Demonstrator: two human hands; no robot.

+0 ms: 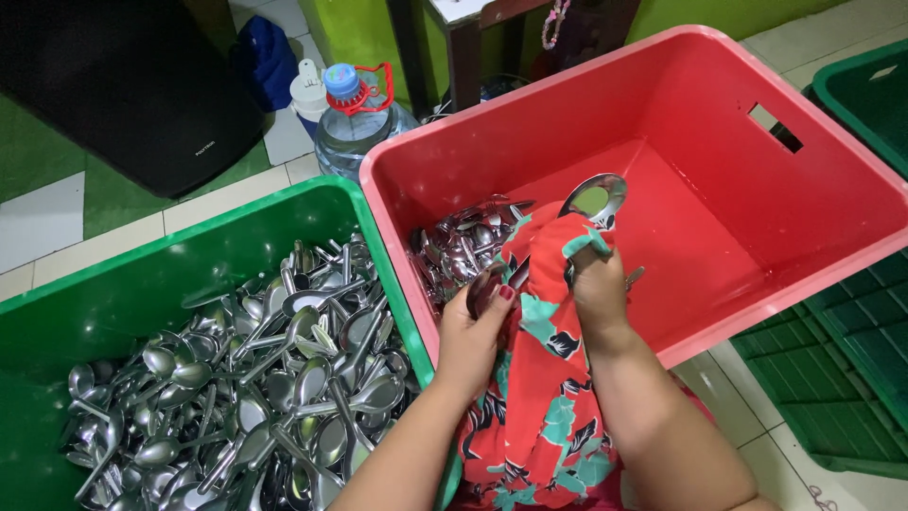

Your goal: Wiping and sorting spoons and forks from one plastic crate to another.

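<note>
At the centre of the frame, over the near rim of the red crate (662,132), the right hand (598,289) is clenched around a spoon (593,199) through a red floral cloth (544,378). The spoon's long axis runs nearly vertical in the frame, bowl pointing up. The left hand (470,336) grasps another spoon (484,289) against the cloth, its bowl tilted up-right. A green crate (123,293) of spoons fills the lower left.

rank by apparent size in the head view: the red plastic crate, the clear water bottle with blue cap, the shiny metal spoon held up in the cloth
1. Red plastic crate
2. Clear water bottle with blue cap
3. Shiny metal spoon, though it is nearer the camera.
</note>
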